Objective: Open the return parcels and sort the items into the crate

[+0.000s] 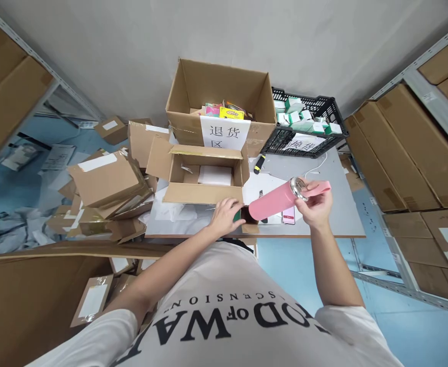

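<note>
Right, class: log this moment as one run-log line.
left hand: on green item, table edge | right hand: holds pink bottle tilted | open box: behind

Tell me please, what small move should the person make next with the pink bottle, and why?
Probably lower the pink cylindrical bottle with the silver cap toward the small open cardboard box. The right hand holds the bottle tilted in the air above the grey table, the left hand rests on a dark green object at the box's front flap, and the box has free space inside.
</note>
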### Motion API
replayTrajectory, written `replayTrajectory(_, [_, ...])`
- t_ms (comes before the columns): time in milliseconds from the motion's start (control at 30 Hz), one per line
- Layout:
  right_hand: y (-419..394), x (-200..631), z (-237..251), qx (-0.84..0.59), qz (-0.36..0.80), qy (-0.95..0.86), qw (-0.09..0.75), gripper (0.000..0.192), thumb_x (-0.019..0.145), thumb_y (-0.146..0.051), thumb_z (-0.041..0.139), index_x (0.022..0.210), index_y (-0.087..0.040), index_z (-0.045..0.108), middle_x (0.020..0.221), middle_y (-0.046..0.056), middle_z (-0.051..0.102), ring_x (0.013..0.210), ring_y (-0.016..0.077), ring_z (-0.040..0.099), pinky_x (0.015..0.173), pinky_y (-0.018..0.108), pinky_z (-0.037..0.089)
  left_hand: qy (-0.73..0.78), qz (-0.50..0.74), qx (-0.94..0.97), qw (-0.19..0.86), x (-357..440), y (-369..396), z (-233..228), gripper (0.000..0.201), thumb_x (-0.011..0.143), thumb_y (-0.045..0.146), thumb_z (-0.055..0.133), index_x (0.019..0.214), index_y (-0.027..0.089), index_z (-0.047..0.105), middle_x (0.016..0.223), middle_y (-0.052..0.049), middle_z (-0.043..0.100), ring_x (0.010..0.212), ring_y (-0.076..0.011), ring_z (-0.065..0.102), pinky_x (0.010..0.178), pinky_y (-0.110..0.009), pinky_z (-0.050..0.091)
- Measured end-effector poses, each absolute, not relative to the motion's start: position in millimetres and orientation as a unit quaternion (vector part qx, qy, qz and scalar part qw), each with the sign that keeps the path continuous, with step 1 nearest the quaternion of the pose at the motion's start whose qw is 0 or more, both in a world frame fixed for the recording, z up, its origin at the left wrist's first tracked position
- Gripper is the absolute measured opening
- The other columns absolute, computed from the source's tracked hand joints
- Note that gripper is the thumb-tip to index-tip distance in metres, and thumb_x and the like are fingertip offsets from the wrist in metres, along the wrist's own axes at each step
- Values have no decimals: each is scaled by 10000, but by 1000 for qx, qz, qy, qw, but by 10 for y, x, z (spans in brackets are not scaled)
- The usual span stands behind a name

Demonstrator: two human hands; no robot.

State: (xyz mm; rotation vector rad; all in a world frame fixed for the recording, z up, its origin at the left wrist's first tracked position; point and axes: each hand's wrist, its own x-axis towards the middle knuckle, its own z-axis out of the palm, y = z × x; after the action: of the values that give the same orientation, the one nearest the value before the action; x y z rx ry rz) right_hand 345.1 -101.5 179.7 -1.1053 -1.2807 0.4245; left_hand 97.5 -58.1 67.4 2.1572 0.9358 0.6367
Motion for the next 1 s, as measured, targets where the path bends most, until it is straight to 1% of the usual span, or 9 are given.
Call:
replayTrajectory(133, [-1213, 3410, 1636, -494, 200, -563, 632, 410, 559, -398, 822, 778, -237, 515, 751, -6, 513, 994, 309, 631, 882, 539, 460, 348, 235, 856, 303, 1018, -511, 613, 348, 787, 311, 633, 1130, 256, 624, 1155, -119, 566, 1139, -317, 444, 996, -489, 249])
replayTrajectory(333, [-1274, 3349, 1427, -508, 214, -585, 595, 433, 518, -412, 835, 747, -244, 508, 745, 4, 540, 1018, 347, 630, 876, 570, 462, 338, 223, 872, 275, 1013, -441, 602, 322, 803, 286, 608, 1123, 257, 619, 1120, -114, 582, 1107, -300, 461, 986, -475, 250])
replayTrajectory(433, [-1270, 3321, 1342, -510, 209, -614, 565, 411, 539, -381, 828, 752, -241, 505, 800, 24, 588, 1049, 345, 623, 887, 559, 468, 345, 219, 877, 252, 1003, -454, 603, 333, 809, 287, 597, 1139, 248, 609, 1132, -113, 581, 1105, -292, 472, 996, -474, 258])
replayTrajectory(600, [-1291, 3244, 1215, -478, 209, -647, 555, 406, 586, -283, 803, 848, -225, 499, 1019, 94, 652, 1092, 317, 613, 910, 514, 482, 363, 204, 892, 175, 989, -513, 613, 340, 824, 274, 567, 1163, 246, 584, 1171, -93, 580, 1142, -270, 476, 1020, -475, 268])
replayTrajectory(733, [-1315, 3177, 1111, -495, 214, -653, 531, 376, 624, -273, 764, 880, -228, 493, 1042, 99, 664, 1107, 304, 608, 903, 495, 499, 380, 245, 881, 138, 975, -603, 544, 271, 838, 258, 552, 1102, 223, 602, 1112, -101, 614, 1093, -268, 514, 996, -495, 279])
replayTrajectory(833, [-1313, 3134, 1044, -512, 216, -665, 500, 363, 629, -269, 754, 882, -226, 499, 1096, 117, 657, 1109, 297, 608, 905, 476, 504, 350, 257, 888, 154, 939, -693, 415, 178, 848, 195, 511, 984, 208, 624, 979, -91, 640, 973, -235, 560, 887, -422, 378])
replayTrajectory(900, [-1296, 3117, 999, -520, 215, -672, 482, 345, 628, -263, 750, 873, -222, 510, 1123, 127, 652, 1110, 293, 608, 921, 470, 497, 329, 259, 887, 195, 909, -750, 305, 167, 818, 162, 516, 951, 198, 610, 937, -82, 634, 924, -219, 573, 833, -378, 421])
replayTrajectory(967, [-1269, 3114, 950, -523, 221, -674, 473, 333, 631, -258, 744, 870, -219, 516, 1144, 136, 646, 1115, 290, 605, 937, 466, 488, 350, 265, 863, 251, 894, -785, 194, 265, 756, 189, 586, 1021, 185, 573, 976, -85, 619, 941, -228, 576, 833, -374, 448])
replayTrajectory(1000, [-1253, 3117, 924, -521, 225, -674, 472, 331, 634, -255, 741, 875, -219, 517, 1156, 141, 641, 1120, 289, 602, 940, 463, 486, 375, 268, 843, 278, 899, -788, 143, 394, 712, 224, 642, 1089, 177, 540, 1031, -97, 606, 982, -246, 571, 853, -388, 454])
